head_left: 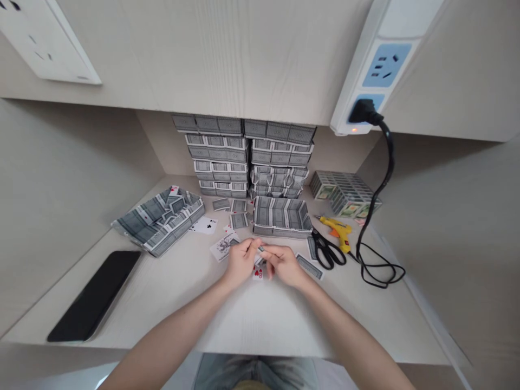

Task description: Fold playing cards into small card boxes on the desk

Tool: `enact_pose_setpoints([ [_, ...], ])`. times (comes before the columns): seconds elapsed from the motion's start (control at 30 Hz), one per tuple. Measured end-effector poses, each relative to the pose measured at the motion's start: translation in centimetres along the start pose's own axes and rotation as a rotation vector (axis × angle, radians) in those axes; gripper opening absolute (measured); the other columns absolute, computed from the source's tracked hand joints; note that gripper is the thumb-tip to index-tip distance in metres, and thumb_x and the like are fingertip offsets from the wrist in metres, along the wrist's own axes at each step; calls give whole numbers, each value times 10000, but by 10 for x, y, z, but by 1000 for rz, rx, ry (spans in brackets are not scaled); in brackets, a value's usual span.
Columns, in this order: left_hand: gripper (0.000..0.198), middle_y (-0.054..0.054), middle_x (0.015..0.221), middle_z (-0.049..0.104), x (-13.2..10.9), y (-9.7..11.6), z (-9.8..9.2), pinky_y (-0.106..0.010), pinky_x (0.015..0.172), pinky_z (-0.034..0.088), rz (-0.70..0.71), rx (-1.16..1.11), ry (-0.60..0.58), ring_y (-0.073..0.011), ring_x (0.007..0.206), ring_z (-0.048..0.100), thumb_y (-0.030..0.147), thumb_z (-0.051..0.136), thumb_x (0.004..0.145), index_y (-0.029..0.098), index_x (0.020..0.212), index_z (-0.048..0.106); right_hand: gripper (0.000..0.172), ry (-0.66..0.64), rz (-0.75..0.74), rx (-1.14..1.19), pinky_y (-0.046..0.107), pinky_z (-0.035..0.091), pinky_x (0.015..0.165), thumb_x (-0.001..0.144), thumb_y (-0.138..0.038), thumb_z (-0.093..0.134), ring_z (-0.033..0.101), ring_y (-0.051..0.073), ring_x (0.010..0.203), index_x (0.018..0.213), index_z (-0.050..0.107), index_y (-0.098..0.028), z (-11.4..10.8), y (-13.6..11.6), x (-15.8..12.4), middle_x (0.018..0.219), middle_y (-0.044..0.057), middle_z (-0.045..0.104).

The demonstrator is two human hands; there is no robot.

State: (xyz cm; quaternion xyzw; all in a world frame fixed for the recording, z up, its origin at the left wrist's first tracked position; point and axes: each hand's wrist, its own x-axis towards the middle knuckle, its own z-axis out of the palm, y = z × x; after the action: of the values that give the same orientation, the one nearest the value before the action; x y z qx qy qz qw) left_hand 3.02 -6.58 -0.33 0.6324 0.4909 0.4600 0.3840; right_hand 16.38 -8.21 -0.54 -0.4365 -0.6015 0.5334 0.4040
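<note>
My left hand and my right hand meet over the middle of the desk, fingertips pinched together. Between them is a small grey-patterned playing card, mostly hidden by the fingers; whether it is folded I cannot tell. Just below the fingers shows a red heart card. Left of my left hand lies a joker card, face up. Behind the hands stands an open box made of grey-backed cards. A grey card rests on the desk beside my right hand.
Black-handled scissors, a yellow glue gun and its black cable lie at the right. A card tray holding loose cards and a black flat slab are at the left. Stacked card boxes stand behind; a power strip hangs above.
</note>
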Motion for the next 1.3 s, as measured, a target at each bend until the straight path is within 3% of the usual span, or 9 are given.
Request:
enact_pose_setpoints([
  [0.3,377,-22,642,650,2,0,2,-217,537,421,-112,-131,34,-120,563,554,438,448,799,137,658,624,362,-26,5,10,215,371,410,797,-440,468,508,113,338,913,616,-131,0,3,2,398,-42,553],
  [0.4,368,-24,677,660,3,2,2,-227,578,439,-125,-142,71,-132,613,578,434,437,809,143,700,634,346,83,12,47,204,361,362,769,-451,505,497,113,317,883,592,-136,4,4,4,396,-49,534],
  [0.53,357,-36,824,674,2,5,1,-253,720,452,-57,-140,25,-149,769,603,408,388,843,160,822,644,294,295,11,32,200,356,325,665,-442,629,478,99,316,669,540,-161,10,6,7,452,-42,531],
  [0.63,324,-44,928,663,2,6,0,-269,777,448,-6,-128,-2,-153,844,599,379,381,852,171,912,622,311,334,7,-13,204,380,350,680,-455,609,486,102,345,614,514,-167,10,7,7,441,-33,521],
  [0.8,339,-44,1091,604,3,1,-2,-286,843,439,87,-53,-7,-151,945,579,290,482,812,212,1142,476,322,319,-8,17,222,446,415,733,-480,534,529,117,437,804,552,-166,7,7,7,526,-22,547],
  [1.03,368,-38,1209,537,7,-6,-6,-325,915,401,193,175,-3,-161,1083,513,226,355,864,239,1229,401,305,226,-9,-14,234,435,435,769,-486,481,533,122,464,765,516,-183,3,7,7,566,-9,564],
  [1.17,343,-50,1168,566,7,-3,-10,-309,868,430,211,168,42,-146,1033,542,194,299,880,221,1203,411,289,131,-42,122,231,438,475,738,-466,545,532,120,545,832,500,-197,4,-2,4,640,-21,530],
  [1.3,252,-40,1120,584,3,3,-11,-301,876,426,319,117,35,-127,1023,538,163,323,870,212,1053,489,268,24,-114,220,249,435,625,701,-415,619,512,117,675,806,513,-193,5,-13,-2,735,-13,518],
])
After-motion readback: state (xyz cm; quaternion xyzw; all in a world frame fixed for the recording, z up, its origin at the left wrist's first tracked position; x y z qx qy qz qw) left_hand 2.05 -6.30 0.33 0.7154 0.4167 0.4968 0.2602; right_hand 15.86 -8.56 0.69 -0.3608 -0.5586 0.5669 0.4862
